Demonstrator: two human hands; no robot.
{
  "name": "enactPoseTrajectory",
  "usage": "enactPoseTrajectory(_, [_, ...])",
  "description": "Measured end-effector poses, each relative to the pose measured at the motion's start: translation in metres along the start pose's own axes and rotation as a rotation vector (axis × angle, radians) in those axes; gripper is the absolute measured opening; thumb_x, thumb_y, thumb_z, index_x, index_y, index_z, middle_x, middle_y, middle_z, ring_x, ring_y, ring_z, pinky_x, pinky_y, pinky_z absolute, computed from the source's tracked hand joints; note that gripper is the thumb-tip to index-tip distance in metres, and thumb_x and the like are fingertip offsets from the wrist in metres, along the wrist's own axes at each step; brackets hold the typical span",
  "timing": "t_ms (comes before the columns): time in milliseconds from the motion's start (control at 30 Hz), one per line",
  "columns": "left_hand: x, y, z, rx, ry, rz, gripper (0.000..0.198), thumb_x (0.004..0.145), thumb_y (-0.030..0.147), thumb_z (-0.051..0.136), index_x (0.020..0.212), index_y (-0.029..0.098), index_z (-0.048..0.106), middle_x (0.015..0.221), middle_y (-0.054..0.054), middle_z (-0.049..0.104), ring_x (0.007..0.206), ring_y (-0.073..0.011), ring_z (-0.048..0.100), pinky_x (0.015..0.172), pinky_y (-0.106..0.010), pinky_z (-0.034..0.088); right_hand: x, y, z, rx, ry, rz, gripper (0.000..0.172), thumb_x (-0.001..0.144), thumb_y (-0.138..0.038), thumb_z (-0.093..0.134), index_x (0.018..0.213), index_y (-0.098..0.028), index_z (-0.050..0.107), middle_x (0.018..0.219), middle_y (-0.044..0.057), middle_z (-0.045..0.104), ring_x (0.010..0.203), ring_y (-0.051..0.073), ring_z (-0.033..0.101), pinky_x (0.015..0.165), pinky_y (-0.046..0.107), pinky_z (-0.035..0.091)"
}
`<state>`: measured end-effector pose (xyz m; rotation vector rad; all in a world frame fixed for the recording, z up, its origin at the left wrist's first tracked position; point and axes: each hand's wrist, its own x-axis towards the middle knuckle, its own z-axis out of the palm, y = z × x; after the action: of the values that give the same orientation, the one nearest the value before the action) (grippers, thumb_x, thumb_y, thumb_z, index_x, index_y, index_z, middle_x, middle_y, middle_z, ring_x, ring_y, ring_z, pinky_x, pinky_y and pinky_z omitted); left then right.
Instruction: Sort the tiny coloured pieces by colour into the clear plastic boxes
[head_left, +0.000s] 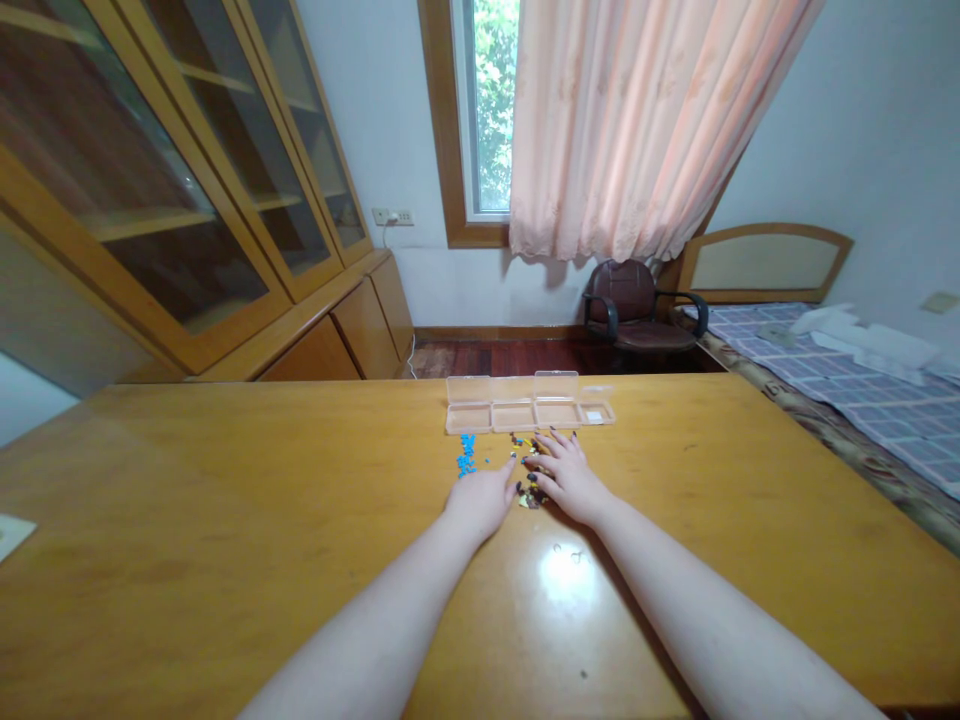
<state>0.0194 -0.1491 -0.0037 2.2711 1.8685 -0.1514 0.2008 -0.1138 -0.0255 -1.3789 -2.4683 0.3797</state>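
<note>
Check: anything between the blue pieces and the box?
Only the low front wall of the box. The blue pieces lie right in front; the left hand is on their near side, not between.

Table point(262, 560): divided box point(491, 417) near far edge, first heap of small pieces point(466, 456) before its left end, second cluster point(531, 499) rightward, before its middle. Left hand point(484, 497) on near side of first heap, fingertips at cluster's left; right hand point(568, 476) at cluster's right. Beyond table: cabinet point(373, 315) left, chair point(622, 300) behind, bed point(862, 370) right.
</note>
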Motion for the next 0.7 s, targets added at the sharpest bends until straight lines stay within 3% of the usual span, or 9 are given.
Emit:
enactPoseTrajectory(233, [-0.004,-0.004,-0.004,-0.007,0.031,0.049,0.046,0.092,0.037,0.032,0.138,0.031,0.034,0.102,-0.011,0.068,0.089,-0.0245,0.065,0.076,-0.036,0.049,-0.001,-0.005,-0.001,0.032,-0.043,-0.106,0.034,0.088,-0.043,0.045,0.114,-0.031,0.062,0.141,0.005,0.040,0.133,0.032,0.024,0.105,0.058,0.013])
enactPoseTrajectory(400, [-0.015,0.003,-0.010,0.031,-0.014,0.105,0.041,0.091,0.033,0.032,0.129,0.027,0.046,0.097,-0.012,0.069,0.087,-0.0271,0.065,0.074,-0.039,0.050,0.004,-0.001,0.003,0.035,0.120,-0.056,0.032,0.089,-0.035,0.044,0.112,-0.022,0.061,0.126,0.008,0.054,0.122,0.024,0.040,0.107,0.048,0.020])
enactPoseTrajectory(500, [-0.019,0.006,-0.012,0.040,-0.037,0.070,0.044,0.089,0.033,0.035,0.131,0.025,0.044,0.097,-0.013,0.069,0.087,-0.0285,0.065,0.073,-0.041,0.051,0.008,0.002,0.006,0.041,0.143,-0.011,0.037,0.087,-0.036,0.046,0.118,-0.017,0.056,0.120,0.011,0.057,0.114,0.022,0.046,0.105,0.043,0.026])
enactPoseTrajectory(600, [-0.021,0.006,-0.014,0.038,-0.041,0.019,0.050,0.089,0.034,0.037,0.138,0.023,0.035,0.098,-0.015,0.068,0.087,-0.0287,0.065,0.073,-0.041,0.051,0.010,0.001,0.007,0.053,0.099,-0.030,0.048,0.086,-0.038,0.047,0.129,-0.017,0.046,0.125,0.011,0.053,0.119,0.023,0.041,0.105,0.042,0.026])
enactPoseTrajectory(700, [-0.021,0.005,-0.015,0.040,-0.037,-0.011,0.050,0.090,0.034,0.034,0.138,0.021,0.035,0.098,-0.016,0.068,0.087,-0.0290,0.065,0.073,-0.042,0.051,0.010,-0.002,0.007,0.038,0.030,-0.051,0.061,0.084,-0.039,0.048,0.139,-0.018,0.031,0.136,0.010,0.044,0.131,0.026,0.026,0.109,0.047,0.016])
